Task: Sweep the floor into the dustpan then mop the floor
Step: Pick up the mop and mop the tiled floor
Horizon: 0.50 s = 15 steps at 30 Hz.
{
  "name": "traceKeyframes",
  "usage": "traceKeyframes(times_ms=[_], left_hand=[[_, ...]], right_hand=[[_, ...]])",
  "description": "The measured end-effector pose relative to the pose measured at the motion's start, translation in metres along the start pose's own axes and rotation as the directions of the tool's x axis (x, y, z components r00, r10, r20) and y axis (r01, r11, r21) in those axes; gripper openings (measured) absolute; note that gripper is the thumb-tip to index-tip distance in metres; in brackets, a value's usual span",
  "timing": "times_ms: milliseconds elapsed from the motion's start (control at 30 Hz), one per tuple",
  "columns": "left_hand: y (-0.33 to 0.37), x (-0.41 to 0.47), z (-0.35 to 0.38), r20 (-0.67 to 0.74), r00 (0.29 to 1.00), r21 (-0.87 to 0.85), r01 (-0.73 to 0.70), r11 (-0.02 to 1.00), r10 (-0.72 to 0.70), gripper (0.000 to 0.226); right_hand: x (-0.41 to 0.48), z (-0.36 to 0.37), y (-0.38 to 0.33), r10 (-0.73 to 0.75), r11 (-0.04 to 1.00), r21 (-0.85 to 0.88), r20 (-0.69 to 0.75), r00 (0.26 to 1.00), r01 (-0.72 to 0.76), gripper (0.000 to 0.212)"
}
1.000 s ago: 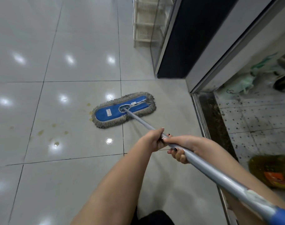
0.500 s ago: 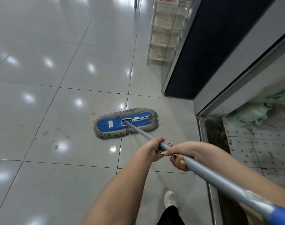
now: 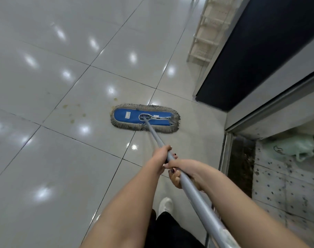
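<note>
Your L hand [image 3: 161,156] is wrapped round the grey mop handle [image 3: 192,192], knuckles up, thumb side toward the mop. Your R hand [image 3: 181,171] sits right behind it at approx 4 o'clock, touching it. Its fingers curl under the pole and its thumb lies on top, dark nail polish showing. Both hands grasp the handle, and both forearms run in from the bottom edge.

The handle runs from the bottom-right corner up to approx 11 o'clock of your hands and meets the mop head [image 3: 145,118] at a grey bracket in the middle. The head lies flat on the floor [image 3: 63,167]: blue pad on top, grey fringe all round, long axis running 9 to 3 o'clock. It straddles a grout line btw two glossy pale tiles.

A few yellowish spots [image 3: 75,113] sit on the tile at 9 o'clock of the head, near but apart from the fringe, and one more is just off its L end at approx 11.

At 6 o'clock of your hands are a white shoe [image 3: 166,205] and a black trouser leg [image 3: 170,228]. At 1 o'clock stands a white rack [image 3: 210,33] beside a dark panel [image 3: 260,51]. At 3 o'clock a metal door track [image 3: 226,154] edges the tiles. Past it are dotted paving [image 3: 281,185] and a pale green plastic bag [image 3: 294,147].
</note>
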<state>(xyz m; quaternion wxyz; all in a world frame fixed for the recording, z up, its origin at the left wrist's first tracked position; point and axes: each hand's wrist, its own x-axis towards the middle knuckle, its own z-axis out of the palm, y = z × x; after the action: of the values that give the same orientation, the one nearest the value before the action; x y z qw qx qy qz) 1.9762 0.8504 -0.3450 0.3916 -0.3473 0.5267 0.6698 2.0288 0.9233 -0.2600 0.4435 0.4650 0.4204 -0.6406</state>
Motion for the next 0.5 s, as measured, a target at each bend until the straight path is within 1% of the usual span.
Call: traceKeyframes(times_ms=[67, 133, 200, 267, 333, 400, 433, 500], left_hand=[[-0.01, 0.004, -0.005, -0.011, 1.0, -0.024, 0.003, 1.0, -0.004, 0.015], [-0.015, 0.008, -0.006, 0.017, 1.0, -0.054, 0.024, 0.998, -0.023, 0.015], [-0.016, 0.009, -0.006, 0.052, 0.998, -0.114, 0.045, 0.992, -0.04, 0.015], [-0.014, 0.01, -0.009, 0.081, 0.994, -0.165, 0.08, 0.983, -0.067, 0.021], [-0.011, 0.014, -0.015, 0.109, 0.989, -0.177, 0.119, 0.977, -0.1, 0.029], [-0.008, 0.016, -0.018, 0.121, 0.985, -0.173, 0.146, 0.974, -0.126, 0.033], [-0.007, 0.017, -0.018, 0.119, 0.983, -0.174, 0.156, 0.972, -0.137, 0.036], [-0.008, 0.017, -0.018, 0.112, 0.983, -0.181, 0.161, 0.97, -0.143, 0.04]], right_hand=[[0.006, 0.001, 0.013, -0.018, 0.996, 0.091, -0.004, 1.0, 0.018, 0.026], [0.009, 0.0, 0.021, -0.044, 0.982, 0.181, -0.014, 0.999, 0.046, 0.027], [0.009, 0.001, 0.025, -0.044, 0.969, 0.244, 0.007, 0.999, 0.041, 0.03], [0.007, 0.005, 0.029, -0.035, 0.953, 0.303, 0.031, 0.999, 0.024, 0.033], [0.008, 0.01, 0.032, -0.035, 0.916, 0.4, 0.035, 0.999, 0.018, 0.03], [0.007, 0.014, 0.034, -0.035, 0.873, 0.487, 0.077, 0.996, -0.007, 0.028], [0.007, 0.016, 0.035, -0.035, 0.868, 0.496, 0.1, 0.994, -0.019, 0.029], [0.005, 0.018, 0.036, -0.03, 0.897, 0.441, 0.107, 0.994, -0.021, 0.031]])
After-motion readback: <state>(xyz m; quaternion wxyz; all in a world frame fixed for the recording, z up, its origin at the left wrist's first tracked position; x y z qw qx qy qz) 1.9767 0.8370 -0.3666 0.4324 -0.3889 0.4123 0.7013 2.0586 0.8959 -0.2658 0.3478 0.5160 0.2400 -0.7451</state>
